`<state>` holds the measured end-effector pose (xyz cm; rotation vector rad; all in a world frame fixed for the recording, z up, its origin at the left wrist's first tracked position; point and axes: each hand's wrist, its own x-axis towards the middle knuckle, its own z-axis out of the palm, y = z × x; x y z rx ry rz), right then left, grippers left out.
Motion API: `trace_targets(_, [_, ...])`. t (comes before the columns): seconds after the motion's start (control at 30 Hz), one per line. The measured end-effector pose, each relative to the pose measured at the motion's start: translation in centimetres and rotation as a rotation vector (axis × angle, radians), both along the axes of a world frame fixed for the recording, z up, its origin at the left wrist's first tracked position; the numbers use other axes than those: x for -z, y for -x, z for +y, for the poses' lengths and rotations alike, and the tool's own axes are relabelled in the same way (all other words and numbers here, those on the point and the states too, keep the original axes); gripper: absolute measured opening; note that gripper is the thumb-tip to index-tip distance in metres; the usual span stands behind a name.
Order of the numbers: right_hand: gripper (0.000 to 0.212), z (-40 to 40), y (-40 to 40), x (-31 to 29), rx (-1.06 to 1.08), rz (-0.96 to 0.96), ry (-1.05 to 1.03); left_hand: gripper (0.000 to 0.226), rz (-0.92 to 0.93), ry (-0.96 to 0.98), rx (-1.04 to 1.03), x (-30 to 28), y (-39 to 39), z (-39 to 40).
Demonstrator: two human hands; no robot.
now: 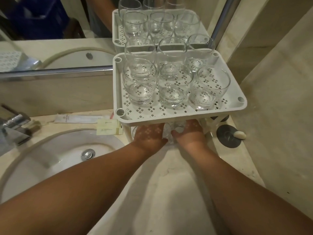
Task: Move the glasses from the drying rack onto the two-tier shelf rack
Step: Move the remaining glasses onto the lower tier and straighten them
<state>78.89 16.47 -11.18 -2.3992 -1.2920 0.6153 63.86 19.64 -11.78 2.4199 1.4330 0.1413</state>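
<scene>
Both forearms reach forward from the bottom of the view, side by side, toward the white two-tier shelf rack (179, 118) standing on the marble desk (169, 192) to the right of the sink (50, 158). The left hand (149, 134) lies back-up, its fingers disappearing under the front edge of the upper tier; dotted light through the perforated tray falls across its back. The right hand (189, 133) goes under the same edge just beside it. Between the two hands sits a clear glass (169, 133) on the lower level, its outline blurred and partly covered. The right thumb appears to lie against it, yet the fingers of both hands are hidden by the tray, so the grip of either hand, open or closed on the glass, cannot be told.

On the upper tier stand six clear tumblers (140, 82) upright in two rows of three, close together, some touching. Their doubles appear in the mirror (50, 31) behind, with the rack's reflection. The lower tier is almost wholly covered by the upper one; what else it holds cannot be made out.

A faucet (15, 128) is cut off at the left edge. A flat paper packet (77, 118) and a small card (110, 128) lie on the desk behind the sink. To the right of the rack a pale soap (239, 134) rests on a dark round dish (227, 138).
</scene>
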Motion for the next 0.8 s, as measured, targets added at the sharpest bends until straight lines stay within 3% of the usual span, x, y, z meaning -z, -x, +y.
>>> trace_targets(0.27, [0.073,0.4,-0.9,1.1,-0.010,0.073,0.055,0.081,-0.014,-0.005,-0.006,0.2,0.0,-0.1])
trace_targets(0.57, [0.059,0.9,-1.3,2.1,0.032,0.048,0.011,0.088,0.004,-0.014,0.006,-0.3,-0.3,0.0])
trace_targets(0.8, [0.070,2.3,-1.7,2.6,0.041,-0.136,-0.020,0.087,0.053,0.041,-0.009,-0.5,-0.9,0.2])
